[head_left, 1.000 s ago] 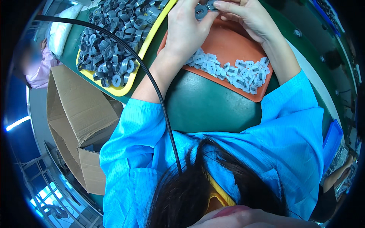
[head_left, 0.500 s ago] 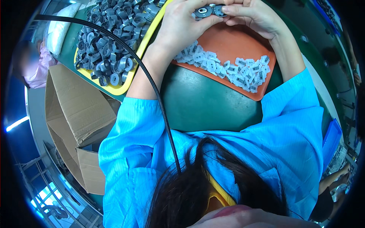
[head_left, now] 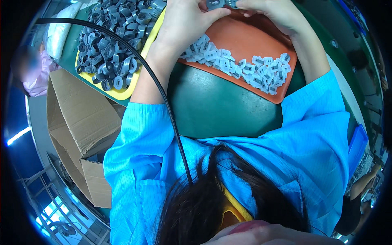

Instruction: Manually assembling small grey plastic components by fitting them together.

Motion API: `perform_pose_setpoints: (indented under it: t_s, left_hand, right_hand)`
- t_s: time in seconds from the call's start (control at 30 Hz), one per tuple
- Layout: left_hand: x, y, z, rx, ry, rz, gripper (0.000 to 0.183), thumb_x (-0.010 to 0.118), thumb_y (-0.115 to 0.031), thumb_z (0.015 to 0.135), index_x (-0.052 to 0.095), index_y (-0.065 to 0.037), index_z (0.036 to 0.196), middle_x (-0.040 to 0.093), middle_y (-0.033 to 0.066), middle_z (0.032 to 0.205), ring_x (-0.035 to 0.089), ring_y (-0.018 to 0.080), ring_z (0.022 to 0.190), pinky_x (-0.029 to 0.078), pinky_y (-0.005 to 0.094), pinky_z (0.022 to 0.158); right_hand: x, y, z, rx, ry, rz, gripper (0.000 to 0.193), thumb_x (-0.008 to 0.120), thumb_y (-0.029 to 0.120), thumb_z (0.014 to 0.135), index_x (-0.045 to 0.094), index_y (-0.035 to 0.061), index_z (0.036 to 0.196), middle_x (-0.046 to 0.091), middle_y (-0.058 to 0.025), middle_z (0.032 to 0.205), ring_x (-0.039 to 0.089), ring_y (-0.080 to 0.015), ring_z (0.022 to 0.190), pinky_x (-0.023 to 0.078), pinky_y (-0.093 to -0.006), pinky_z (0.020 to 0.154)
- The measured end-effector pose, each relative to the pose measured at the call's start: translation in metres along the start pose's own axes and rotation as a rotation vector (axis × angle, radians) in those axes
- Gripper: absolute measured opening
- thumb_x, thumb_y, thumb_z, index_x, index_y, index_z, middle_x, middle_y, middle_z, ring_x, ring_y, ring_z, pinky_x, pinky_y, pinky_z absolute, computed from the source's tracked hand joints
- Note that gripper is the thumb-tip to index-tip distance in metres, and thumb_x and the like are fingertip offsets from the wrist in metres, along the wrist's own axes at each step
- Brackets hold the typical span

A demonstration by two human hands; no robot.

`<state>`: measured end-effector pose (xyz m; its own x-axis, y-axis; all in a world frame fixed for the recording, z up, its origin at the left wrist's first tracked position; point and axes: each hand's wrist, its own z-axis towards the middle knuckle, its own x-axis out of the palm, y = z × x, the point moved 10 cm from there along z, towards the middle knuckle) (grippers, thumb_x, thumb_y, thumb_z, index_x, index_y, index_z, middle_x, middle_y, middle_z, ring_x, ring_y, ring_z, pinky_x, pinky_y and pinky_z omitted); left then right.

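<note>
At the top edge, my left hand (head_left: 185,20) is closed on a grey round plastic part (head_left: 215,3), thumb stretched along its near side. My right hand (head_left: 275,14) pinches a small bluish-grey plastic piece (head_left: 232,3) right beside that part; whether the two are joined I cannot tell. The frame's edge cuts off some fingers and the upper side of both pieces. Below the hands lies an orange tray (head_left: 239,34), with many small translucent white plastic pieces (head_left: 261,73) along its near side. Left of my left forearm stands a yellow tray (head_left: 122,94) heaped with dark grey ring-shaped parts (head_left: 110,45).
A black cable (head_left: 139,57) hangs across the view, over the yellow tray and my left forearm. An open cardboard box (head_left: 85,110) stands at the left. The green table (head_left: 220,106) shows between my arms. Other people are at the far left and right.
Both hands have moved slightly up with the pieces, which are now partly cut off by the top edge. The round part has turned, and its dark face with the oval no longer shows.
</note>
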<state>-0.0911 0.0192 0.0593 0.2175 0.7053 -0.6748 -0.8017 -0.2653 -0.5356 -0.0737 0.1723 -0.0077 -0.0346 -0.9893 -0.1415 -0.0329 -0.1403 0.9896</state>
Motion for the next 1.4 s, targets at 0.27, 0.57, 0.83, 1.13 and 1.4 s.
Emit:
perform_pose_setpoints:
  t_s: [0.27, 0.57, 0.83, 1.13, 1.4]
  left_hand:
    - [0.013, 0.061, -0.002, -0.34, -0.042, -0.77, 0.032, 0.078, -0.004, 0.091, 0.069, 0.004, 0.121, 0.07, 0.0049, 0.092, 0.072, 0.0155, 0.082, 0.058, 0.0266, 0.07]
    - [0.02, 0.089, -0.013, -0.454, -0.039, -0.875, 0.032, 0.074, -0.002, 0.093, 0.06, 0.002, 0.122, 0.069, 0.0068, 0.094, 0.068, 0.0125, 0.081, 0.056, 0.024, 0.072]
    - [0.025, 0.064, -0.002, -0.321, -0.027, -0.715, 0.029, 0.074, 0.004, 0.089, 0.057, -0.001, 0.113, 0.066, 0.005, 0.092, 0.068, 0.0111, 0.081, 0.056, 0.0249, 0.068]
    - [0.005, 0.024, -0.004, -0.094, -0.174, -0.281, 0.028, 0.079, 0.0, 0.082, 0.061, 0.0, 0.104, 0.067, 0.0082, 0.087, 0.069, 0.0189, 0.082, 0.056, 0.0333, 0.074]
    - [0.011, -0.01, -0.006, 0.055, -0.091, -0.132, 0.03, 0.078, 0.004, 0.081, 0.063, 0.0, 0.107, 0.067, 0.0124, 0.093, 0.069, 0.0233, 0.082, 0.057, 0.031, 0.07]
  right_hand:
    - [-0.154, -0.045, -0.013, 0.172, -0.542, -0.384, 0.023, 0.076, 0.014, 0.085, 0.073, -0.0007, 0.103, 0.073, -0.0071, 0.088, 0.063, -0.0129, 0.075, 0.051, -0.0276, 0.068]
    - [0.054, 0.069, -0.044, -0.545, 0.071, -0.582, 0.017, 0.072, 0.009, 0.089, 0.077, 0.0065, 0.105, 0.07, -0.01, 0.09, 0.068, -0.0297, 0.089, 0.056, -0.0381, 0.081]
    - [0.116, 0.064, -0.084, -0.637, 0.226, -1.012, 0.024, 0.068, 0.003, 0.08, 0.075, 0.0021, 0.103, 0.071, -0.0156, 0.097, 0.071, -0.0324, 0.091, 0.058, -0.0421, 0.083]
    - [0.015, 0.055, -0.036, -0.162, -0.107, -0.203, 0.016, 0.073, 0.011, 0.092, 0.077, -0.0048, 0.095, 0.078, -0.0075, 0.087, 0.069, -0.0111, 0.078, 0.055, -0.0291, 0.074]
    - [0.007, 0.066, -0.039, -0.282, -0.325, -0.635, 0.022, 0.072, 0.015, 0.087, 0.074, -0.006, 0.094, 0.073, -0.0187, 0.077, 0.069, -0.0199, 0.068, 0.054, -0.0335, 0.067]
